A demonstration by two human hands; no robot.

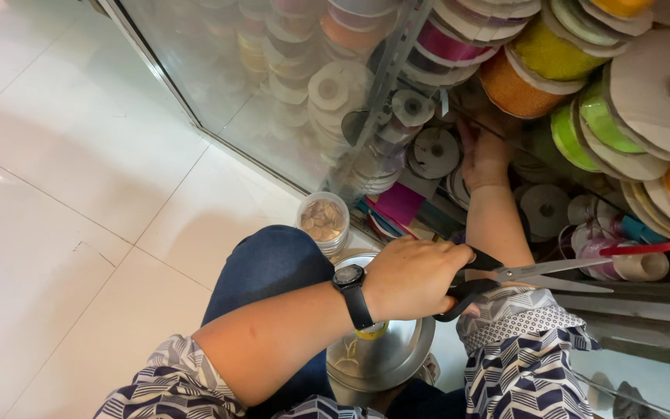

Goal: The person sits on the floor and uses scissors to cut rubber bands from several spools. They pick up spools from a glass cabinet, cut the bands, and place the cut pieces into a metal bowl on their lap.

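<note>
Gripping the scissors (521, 279) by their black loop handles, my left hand (412, 278) is closed around them, blades slightly parted and pointing away toward the shelf. I judge them rigid, fairly heavy steel, sharp at the tips (best held only at the loops). Beyond the scissors, my right hand (484, 159) reaches among the grey ribbon spools (434, 152); whether its fingers have closed on one I cannot tell. Below the scissors sits a round metal tin (397, 353), and left of them a small cup of beige discs (323, 221).
</note>
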